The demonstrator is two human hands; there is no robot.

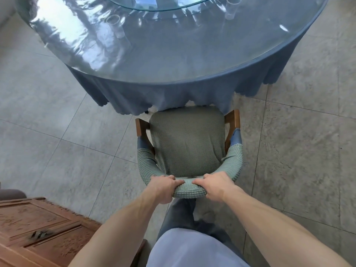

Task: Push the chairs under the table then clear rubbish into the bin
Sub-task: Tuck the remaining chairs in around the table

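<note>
Both hands grip the curved backrest of a green-covered chair (185, 143): the left hand (165, 186) at 7 o'clock of the seat, the right hand (213, 186) at 5 o'clock. The chair's front edge sits just under the table (173, 60) cloth at 12 o'clock, where two clear cups (116, 26), seemingly plastic, stand.

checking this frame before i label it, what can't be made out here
Head view only:
- Chair legs and front edge: hidden by its seat and the tablecloth.
- Table far side: cut off by the top edge.
- Cups on it: blurred by glare.
- Fingertips of left hand and right hand: curled behind the backrest.
- Bin: not in view.
</note>
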